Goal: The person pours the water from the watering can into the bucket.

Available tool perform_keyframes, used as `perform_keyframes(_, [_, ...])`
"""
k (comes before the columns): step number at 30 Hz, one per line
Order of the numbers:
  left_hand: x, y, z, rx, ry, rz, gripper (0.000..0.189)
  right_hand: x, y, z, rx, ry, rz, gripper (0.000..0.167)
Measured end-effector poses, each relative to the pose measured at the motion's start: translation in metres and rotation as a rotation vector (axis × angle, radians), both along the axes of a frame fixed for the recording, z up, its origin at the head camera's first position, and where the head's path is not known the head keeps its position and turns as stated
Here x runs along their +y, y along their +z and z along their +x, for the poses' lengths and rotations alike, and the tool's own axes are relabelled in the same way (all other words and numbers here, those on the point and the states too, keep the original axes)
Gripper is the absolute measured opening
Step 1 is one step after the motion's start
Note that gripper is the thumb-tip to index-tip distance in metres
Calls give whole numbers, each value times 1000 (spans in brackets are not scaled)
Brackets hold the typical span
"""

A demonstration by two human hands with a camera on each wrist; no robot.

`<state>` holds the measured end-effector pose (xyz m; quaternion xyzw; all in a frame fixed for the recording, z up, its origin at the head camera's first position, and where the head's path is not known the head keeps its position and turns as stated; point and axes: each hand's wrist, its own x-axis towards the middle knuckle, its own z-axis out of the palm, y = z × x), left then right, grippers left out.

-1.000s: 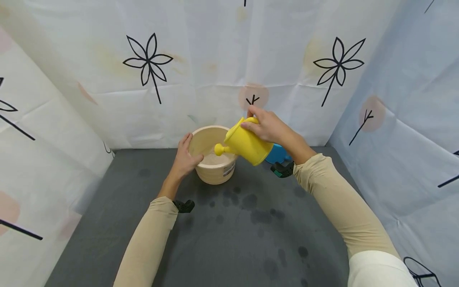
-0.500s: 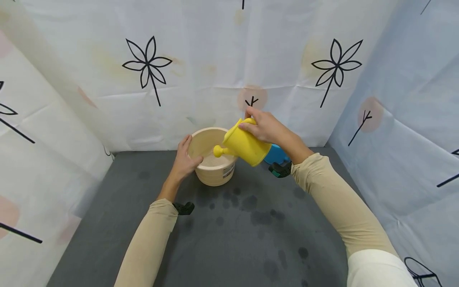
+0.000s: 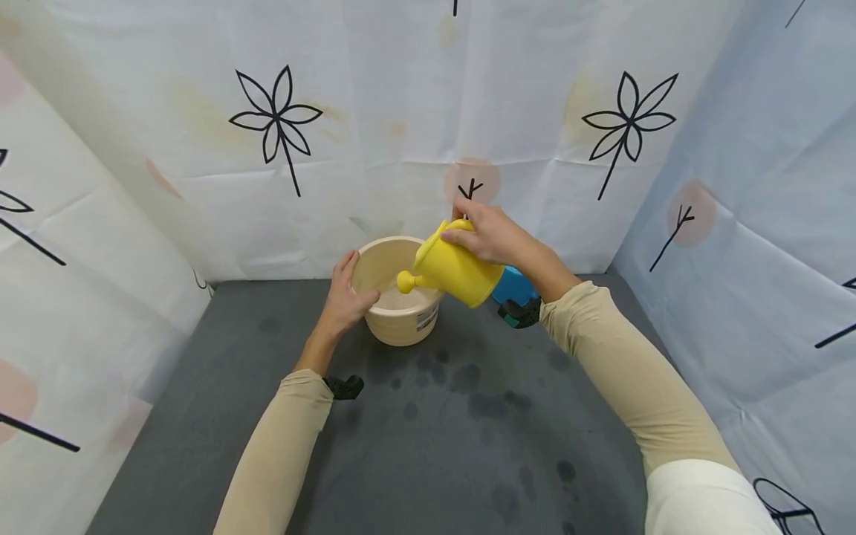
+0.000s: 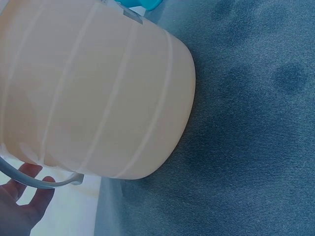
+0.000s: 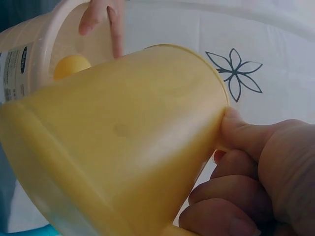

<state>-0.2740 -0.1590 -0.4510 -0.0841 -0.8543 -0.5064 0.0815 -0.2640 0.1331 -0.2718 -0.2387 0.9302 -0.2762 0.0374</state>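
Presently, left hand [image 3: 345, 302]: fingers and thumb are gripping the rim of a cream bucket [image 3: 394, 328], which is standing upright on the table [image 3: 401, 475]. Right hand [image 3: 491, 236]: fingers are gripping the handle of a yellow watering can [image 3: 461, 271], which is leaning over the bucket, its spout head [image 3: 406, 281] hanging above the mouth. Progress, as judged: placing is looking done, pouring is seemingly being attempted; emptying and righting the can are apparently waiting. No view is clearly showing water running. Blue item [image 3: 513, 286], partly hidden: is sitting beyond the can. Table: dark grey cloth is covering it, damp-looking spots [image 3: 487, 406] dotting the front. Room: pale sheets [image 3: 414, 89] are hanging behind and at both sides, line-drawn flowers [image 3: 630, 121] decorating them.
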Motion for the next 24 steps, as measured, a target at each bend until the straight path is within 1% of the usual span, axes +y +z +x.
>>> perform_keyframes(4, [1, 1, 2, -7, -1, 4, 95, 1, -1, 0, -5, 17, -11, 25])
perform_keyframes(14, [1, 1, 2, -23, 4, 8, 94, 3, -1, -3, -27, 7, -28, 25])
perform_keyframes(19, [0, -2, 1, -41, 12, 9, 95, 1, 0, -3, -16, 10, -10, 24])
perform_keyframes(24, [0, -1, 0, -34, 14, 7, 95, 1, 0, -3, -7, 16, -9, 24])
